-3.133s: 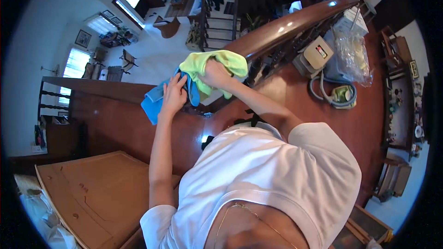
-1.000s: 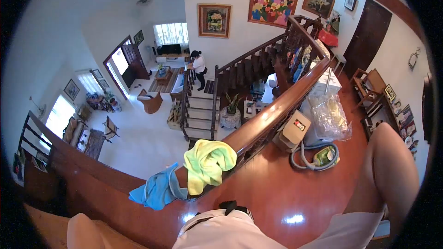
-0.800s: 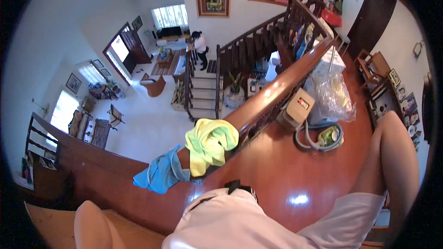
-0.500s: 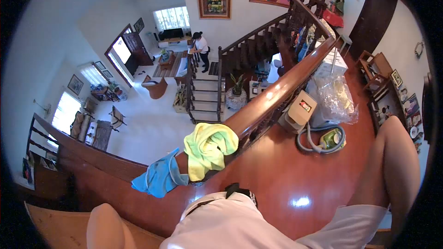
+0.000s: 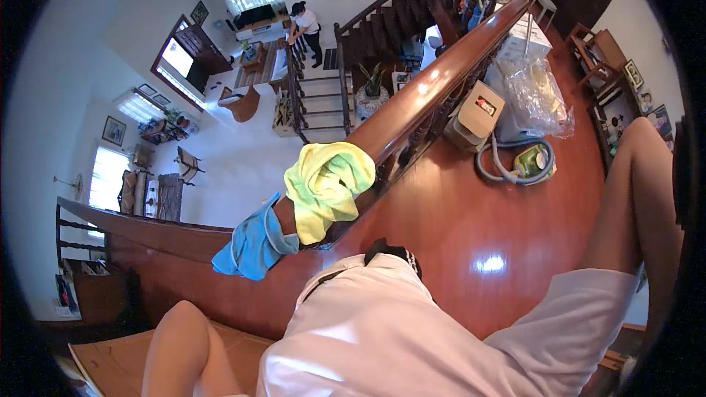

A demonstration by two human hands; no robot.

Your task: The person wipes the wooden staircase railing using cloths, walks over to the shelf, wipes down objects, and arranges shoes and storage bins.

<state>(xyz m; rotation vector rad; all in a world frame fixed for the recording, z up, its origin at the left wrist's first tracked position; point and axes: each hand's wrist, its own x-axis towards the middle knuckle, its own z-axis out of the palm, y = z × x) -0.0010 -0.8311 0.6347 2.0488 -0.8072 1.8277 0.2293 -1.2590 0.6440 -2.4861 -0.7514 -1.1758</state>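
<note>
Neither of my hands shows. My left arm is bent, its elbow at the lower left and the rest cut off by the bottom edge. On the right side my right arm is raised and sharply bent, with its forearm running out of view. A yellow-green cloth lies bunched over the wooden handrail in front of me. Right beside it a blue cloth drapes over the same rail. My white shirt fills the lower middle.
A cardboard box, a plastic-wrapped bundle and a coiled grey hose sit on the glossy wooden floor. Below, a person in white and dark clothes stands near the stair railing. A wooden shelf lines the right wall.
My view has tilted down, so the rail, cloths and box sit higher in the picture. The person below has leaned toward the stair railing. Both cloths remain on the rail.
</note>
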